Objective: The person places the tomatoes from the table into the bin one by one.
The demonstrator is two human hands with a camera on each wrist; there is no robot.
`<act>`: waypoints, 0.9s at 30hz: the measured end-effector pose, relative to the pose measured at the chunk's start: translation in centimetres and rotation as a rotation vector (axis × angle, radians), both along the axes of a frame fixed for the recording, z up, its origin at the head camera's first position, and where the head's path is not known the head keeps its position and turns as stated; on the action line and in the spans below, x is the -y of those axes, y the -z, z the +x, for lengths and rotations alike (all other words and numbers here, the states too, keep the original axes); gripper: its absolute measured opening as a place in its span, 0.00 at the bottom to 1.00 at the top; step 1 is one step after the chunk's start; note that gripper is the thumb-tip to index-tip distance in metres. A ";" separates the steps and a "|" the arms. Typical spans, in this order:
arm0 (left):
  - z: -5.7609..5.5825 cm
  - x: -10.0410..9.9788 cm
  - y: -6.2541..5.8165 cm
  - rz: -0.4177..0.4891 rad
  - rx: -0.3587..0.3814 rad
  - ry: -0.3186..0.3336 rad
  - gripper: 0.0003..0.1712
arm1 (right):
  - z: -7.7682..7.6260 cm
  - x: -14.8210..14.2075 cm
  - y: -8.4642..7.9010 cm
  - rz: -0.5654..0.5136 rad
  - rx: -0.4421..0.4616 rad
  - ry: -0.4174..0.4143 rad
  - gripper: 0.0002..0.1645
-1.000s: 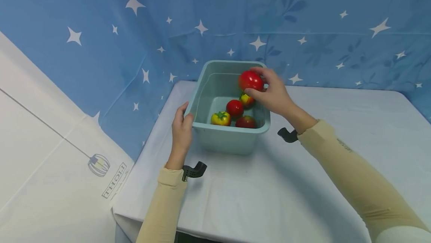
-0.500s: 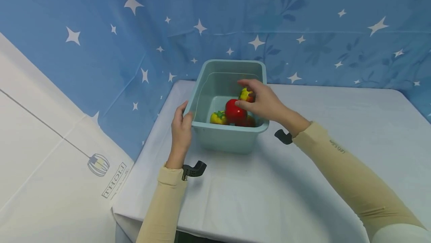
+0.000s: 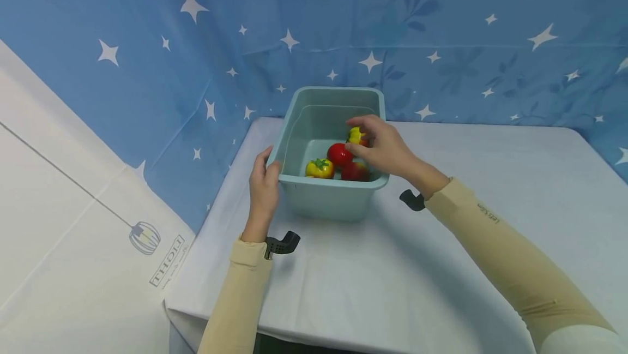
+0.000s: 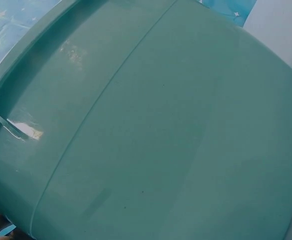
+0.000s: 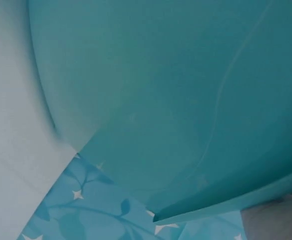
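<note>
In the head view my left hand [image 3: 264,193] grips the left rim of a pale teal plastic bin [image 3: 324,201], thumb over the edge. My right hand [image 3: 385,147] hovers over the bin's right side, fingers loosely bent and apart, holding nothing. Inside the bin lie a yellow fruit or vegetable with a green stem top [image 3: 320,168], a round red one [image 3: 339,155], a dark red one [image 3: 355,172] and a yellow-and-red one [image 3: 356,136], partly hidden by the right fingers. Both wrist views mostly show the bin's outer wall [image 4: 150,125].
The bin stands on a table with a white cloth [image 3: 471,223]. Behind it hangs a blue curtain [image 3: 314,16] with white stars. A white printed sheet [image 3: 73,207] hangs at the left. Dark wrist mounts [image 3: 283,243] sit on both wrists.
My right hand lowered a large red fruit, then let go of it above the bin. It dropped in, and I cannot tell it apart now. The left hand stayed on the rim.
</note>
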State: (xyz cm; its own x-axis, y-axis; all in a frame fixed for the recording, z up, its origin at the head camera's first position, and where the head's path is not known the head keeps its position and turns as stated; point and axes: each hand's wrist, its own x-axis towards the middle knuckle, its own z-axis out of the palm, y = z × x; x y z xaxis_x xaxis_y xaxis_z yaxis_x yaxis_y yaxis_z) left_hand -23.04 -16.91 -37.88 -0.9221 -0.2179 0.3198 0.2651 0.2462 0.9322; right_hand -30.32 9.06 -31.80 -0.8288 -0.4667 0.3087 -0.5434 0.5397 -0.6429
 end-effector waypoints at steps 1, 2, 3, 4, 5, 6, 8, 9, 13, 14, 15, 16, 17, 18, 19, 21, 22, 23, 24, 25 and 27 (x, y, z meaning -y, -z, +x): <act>-0.1 0.0 0.0 -0.001 0.002 -0.002 0.25 | 0.0 -0.1 0.0 -0.030 0.019 -0.001 0.30; -0.2 0.0 0.0 -0.003 0.005 -0.006 0.25 | 0.0 -0.2 0.1 -0.051 0.028 0.005 0.29; -0.2 0.0 -0.1 -0.006 0.008 -0.010 0.25 | 0.0 -0.3 0.1 -0.073 0.036 0.010 0.29; -0.3 0.0 -0.1 -0.008 0.010 -0.015 0.25 | 0.0 -0.5 0.1 -0.098 0.038 0.012 0.29; -0.3 0.1 -0.1 -0.014 0.012 -0.020 0.25 | -0.1 -0.6 0.1 -0.120 0.039 0.015 0.28; -0.4 0.1 -0.1 -0.015 0.014 -0.023 0.25 | -0.1 -0.7 0.1 -0.137 0.034 0.017 0.28; -0.5 0.3 -0.1 -0.016 0.014 -0.023 0.25 | -0.2 -1.0 0.0 -0.159 0.012 0.021 0.27; -0.6 0.4 -0.1 -0.014 0.010 -0.022 0.25 | -0.3 -1.1 -0.1 -0.176 0.007 0.019 0.27; -0.8 0.8 -0.1 -0.012 0.010 -0.016 0.25 | -0.4 -1.5 -0.3 -0.209 0.009 0.026 0.26; -0.8 0.8 -0.1 -0.013 0.011 -0.016 0.25 | -0.4 -1.7 -0.3 -0.213 0.012 0.032 0.26; -0.8 0.8 -0.2 -0.015 0.011 -0.016 0.25 | -0.4 -1.8 -0.3 -0.210 0.011 0.040 0.26; -0.8 0.9 -0.2 -0.019 0.013 -0.022 0.25 | -0.4 -2.0 -0.4 -0.208 0.008 0.043 0.26; -0.7 0.9 -0.3 -0.026 0.014 -0.026 0.25 | -0.4 -2.2 -0.4 -0.205 0.006 0.050 0.26; -0.7 0.9 -0.3 -0.035 0.014 -0.029 0.25 | -0.3 -2.4 -0.4 -0.202 0.007 0.060 0.26; -0.7 0.9 -0.4 -0.045 0.012 -0.027 0.25 | -0.3 -2.7 -0.4 -0.198 0.005 0.070 0.25; -0.8 1.1 -0.7 -0.079 0.014 -0.017 0.25 | -0.1 -3.3 -0.6 -0.188 -0.004 0.098 0.25; -0.8 1.2 -0.8 -0.104 0.018 -0.013 0.25 | -0.1 -3.6 -0.6 -0.187 -0.005 0.112 0.25; -0.8 1.3 -1.0 -0.134 0.026 -0.004 0.26 | 0.0 -4.0 -0.6 -0.184 -0.006 0.127 0.26; -0.8 1.5 -1.3 -0.166 0.037 0.003 0.26 | 0.0 -4.4 -0.6 -0.184 -0.008 0.138 0.26; -0.8 1.7 -1.5 -0.200 0.050 0.011 0.27 | 0.0 -4.8 -0.6 -0.182 -0.010 0.148 0.26; -0.7 2.1 -2.1 -0.277 0.077 0.015 0.28 | 0.0 -5.6 -0.5 -0.173 -0.022 0.164 0.26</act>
